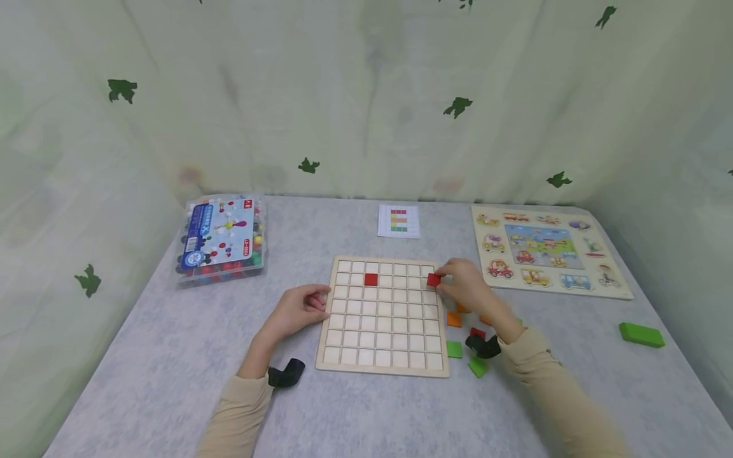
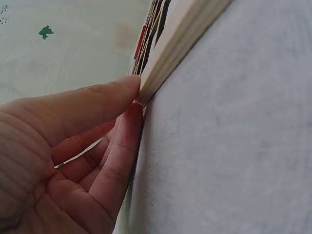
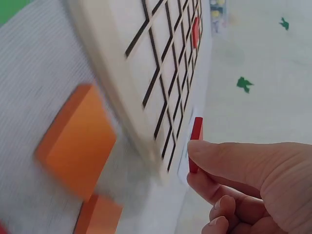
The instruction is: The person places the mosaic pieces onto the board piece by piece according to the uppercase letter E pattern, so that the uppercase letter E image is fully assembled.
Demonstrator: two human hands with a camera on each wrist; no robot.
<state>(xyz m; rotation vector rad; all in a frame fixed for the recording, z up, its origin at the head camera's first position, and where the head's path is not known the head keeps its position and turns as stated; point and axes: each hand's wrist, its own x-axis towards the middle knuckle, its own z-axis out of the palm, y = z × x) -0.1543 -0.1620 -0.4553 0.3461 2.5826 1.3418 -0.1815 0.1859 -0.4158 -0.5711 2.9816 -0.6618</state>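
Pale wooden square grid board (image 1: pixel 384 323): just one, lying flat mid-table, seven cells by seven, hub of this clock.
Left hand (image 1: pixel 299 312): over at nine o'clock, holding the board's edge between thumb and curled fingers, set close together.
Right hand (image 1: pixel 468 286): up at two o'clock, pinching one thin square red tile (image 1: pixel 433 280) right by the rim; cannot tell if touching wood.
Red count: three in sight; one pinched, one seated red tile (image 1: pixel 371 279) at eleven, one loose red tile (image 1: pixel 478 332) just past three.
Thin square orange tiles (image 1: pixel 454 319): three showing, around three o'clock, partly behind the right hand.
Thin square green tiles (image 1: pixel 454 349): two clear, near four, plus a green sliver by the cuff.
Small white paper card with coloured squares (image 1: pixel 399 230): one, at twelve.
Clear plastic box of coloured balls (image 1: pixel 223 238): one, at ten.
Wooden picture puzzle (image 1: pixel 544 247): one, out at two.
Long green block (image 1: pixel 641 334): one, far out at three.
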